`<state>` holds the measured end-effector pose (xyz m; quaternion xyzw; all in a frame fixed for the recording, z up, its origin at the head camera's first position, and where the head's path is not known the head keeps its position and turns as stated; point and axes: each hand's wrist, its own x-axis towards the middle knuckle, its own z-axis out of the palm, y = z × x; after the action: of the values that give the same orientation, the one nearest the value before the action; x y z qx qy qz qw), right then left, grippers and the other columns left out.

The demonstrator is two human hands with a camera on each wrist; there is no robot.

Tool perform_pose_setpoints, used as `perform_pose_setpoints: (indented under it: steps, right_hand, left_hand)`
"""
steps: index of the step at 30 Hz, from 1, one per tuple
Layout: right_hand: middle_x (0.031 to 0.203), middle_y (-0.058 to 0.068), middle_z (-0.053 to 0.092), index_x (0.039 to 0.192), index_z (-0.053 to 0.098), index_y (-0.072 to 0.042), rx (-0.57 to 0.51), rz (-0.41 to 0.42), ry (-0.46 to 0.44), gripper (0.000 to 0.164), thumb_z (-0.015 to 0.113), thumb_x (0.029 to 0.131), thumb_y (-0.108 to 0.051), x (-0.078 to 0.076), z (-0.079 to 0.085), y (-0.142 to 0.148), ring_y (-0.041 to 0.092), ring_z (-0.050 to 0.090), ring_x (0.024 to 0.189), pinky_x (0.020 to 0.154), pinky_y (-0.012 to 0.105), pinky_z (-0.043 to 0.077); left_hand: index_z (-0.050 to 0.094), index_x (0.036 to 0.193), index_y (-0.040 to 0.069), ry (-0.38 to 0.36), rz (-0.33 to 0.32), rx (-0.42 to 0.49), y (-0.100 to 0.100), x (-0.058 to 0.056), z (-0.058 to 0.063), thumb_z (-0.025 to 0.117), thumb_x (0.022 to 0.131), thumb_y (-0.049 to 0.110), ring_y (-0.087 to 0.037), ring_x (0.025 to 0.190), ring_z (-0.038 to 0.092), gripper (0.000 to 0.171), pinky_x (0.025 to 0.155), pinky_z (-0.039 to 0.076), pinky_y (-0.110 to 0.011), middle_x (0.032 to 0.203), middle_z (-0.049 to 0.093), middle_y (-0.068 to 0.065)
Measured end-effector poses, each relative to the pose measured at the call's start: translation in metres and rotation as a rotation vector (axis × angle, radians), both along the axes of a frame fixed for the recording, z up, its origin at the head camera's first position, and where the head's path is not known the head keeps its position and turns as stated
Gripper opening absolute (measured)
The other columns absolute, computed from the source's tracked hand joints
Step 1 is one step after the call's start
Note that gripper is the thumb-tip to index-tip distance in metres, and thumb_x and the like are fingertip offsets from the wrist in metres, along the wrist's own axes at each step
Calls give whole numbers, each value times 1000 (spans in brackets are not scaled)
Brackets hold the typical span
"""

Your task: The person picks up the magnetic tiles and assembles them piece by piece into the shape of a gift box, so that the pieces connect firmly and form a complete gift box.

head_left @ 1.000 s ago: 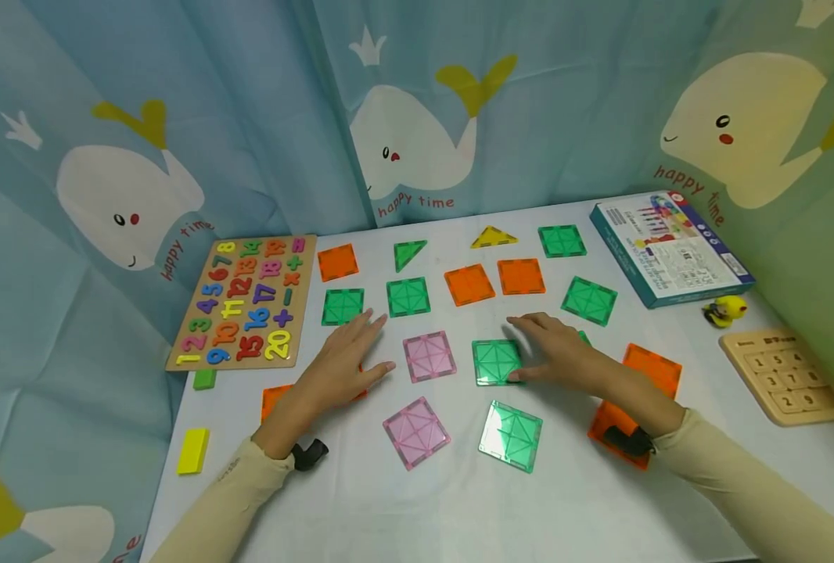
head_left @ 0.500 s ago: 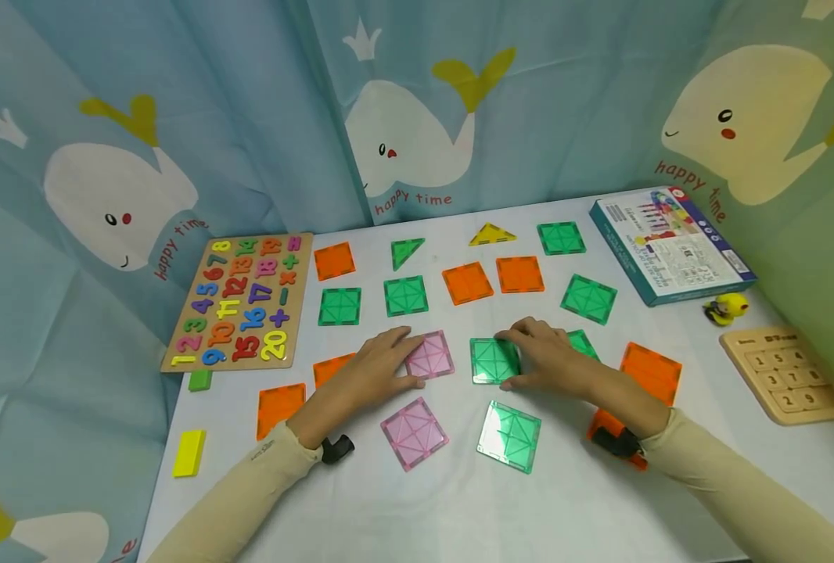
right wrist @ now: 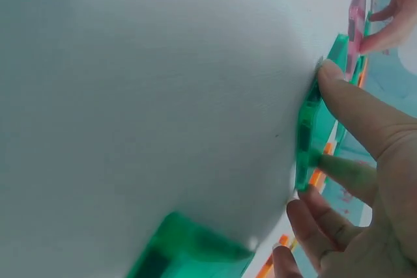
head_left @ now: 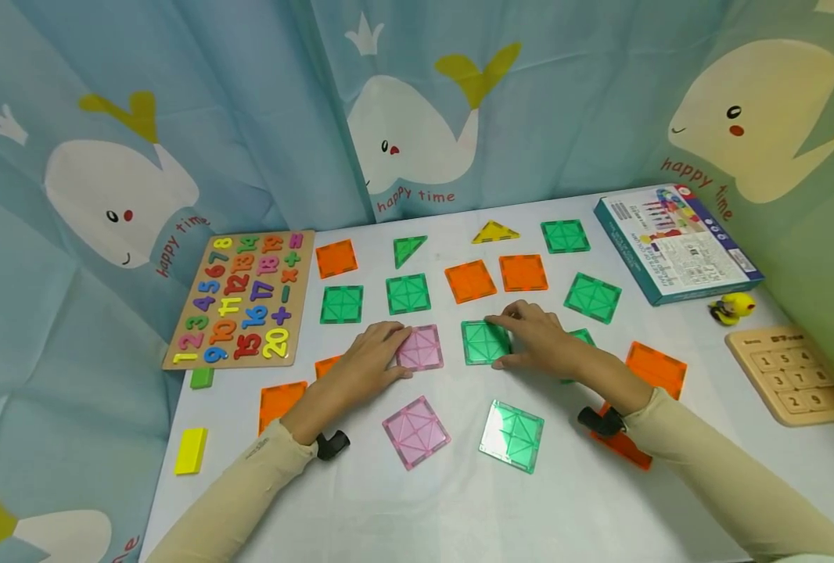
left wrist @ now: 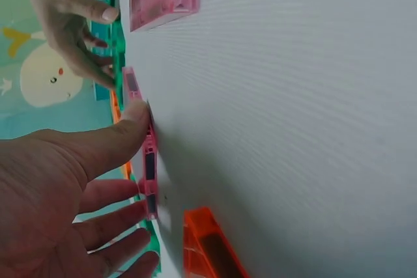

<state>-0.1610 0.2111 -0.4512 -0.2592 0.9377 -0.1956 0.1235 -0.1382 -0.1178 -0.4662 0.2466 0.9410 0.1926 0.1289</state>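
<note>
Numbers (head_left: 230, 307) in bright colours fill a wooden board (head_left: 300, 293) at the left of the white table (head_left: 403, 516). Further right, the left hand (head_left: 361, 363) pinches a pink square tile (head_left: 424, 348) by its left side, between thumb and fingers. Just beside this tile, with a gap between, the right hand (head_left: 544, 344) pinches a green square tile (head_left: 483, 344) by its right side. A flat box (head_left: 677, 246) and a duck toy (head_left: 734, 306) sit at the right.

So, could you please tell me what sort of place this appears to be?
Probably a children's play or learning corner: a whale-print curtain hangs behind a white table laid with translucent coloured tiles and a colourful number board.
</note>
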Motion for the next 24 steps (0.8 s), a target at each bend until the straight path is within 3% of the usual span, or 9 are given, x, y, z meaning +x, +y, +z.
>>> perform_pose_setpoints:
  steps: [12,24]
  right_hand:
    - [138,18,51,154,55,-10,-3,40,-30,79,89,87,-35,-9,-1,-23,37,47,125,93,51,39]
    - [139,19,52,153,57,-10,15,38,-19,79,90,86,-35,-9,1,-24,38,48,123,93,52,40]
  left_hand:
    - [42,161,5,17,-55,-26,13,-7,2,70,103,38,-31,154,33,73,127,30,-51,163,42,-11]
    - [43,161,6,17,-58,-13,12,-7,3,72,101,36,-31,153,34,73,127,30,-51,162,43,-11]
